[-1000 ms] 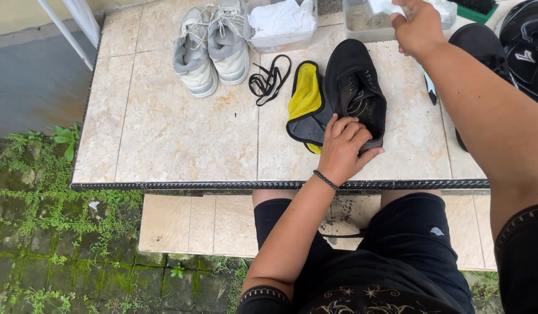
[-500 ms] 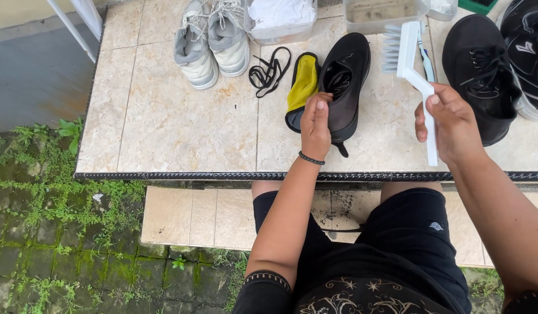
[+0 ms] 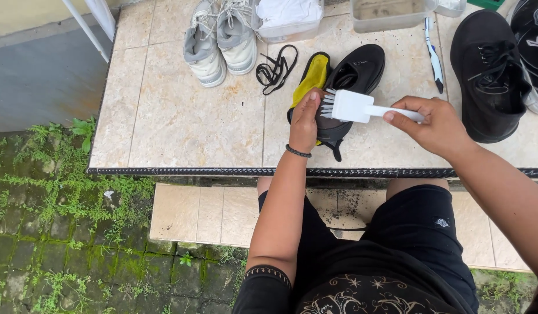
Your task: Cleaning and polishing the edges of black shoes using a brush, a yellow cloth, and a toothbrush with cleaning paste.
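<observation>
A black shoe [image 3: 355, 75] lies on the tiled ledge [image 3: 181, 122] with a yellow insole [image 3: 311, 78] against its left side. My left hand [image 3: 305, 121] grips the shoe's near end and the insole edge. My right hand [image 3: 436, 125] holds a white brush [image 3: 353, 106] by its handle, the bristles pointing left at the shoe's heel, next to my left fingers.
A pair of grey-white sneakers [image 3: 221, 38] stands at the back left, black laces [image 3: 274, 68] beside them. A clear tub with white cloth [image 3: 289, 17], another tub [image 3: 391, 13], a toothbrush [image 3: 434, 58] and more black shoes [image 3: 490, 75] sit at the back and right.
My right hand has swung the brush from upright on the right to lying across the shoe's heel. My left hand has shifted slightly lower on the shoe.
</observation>
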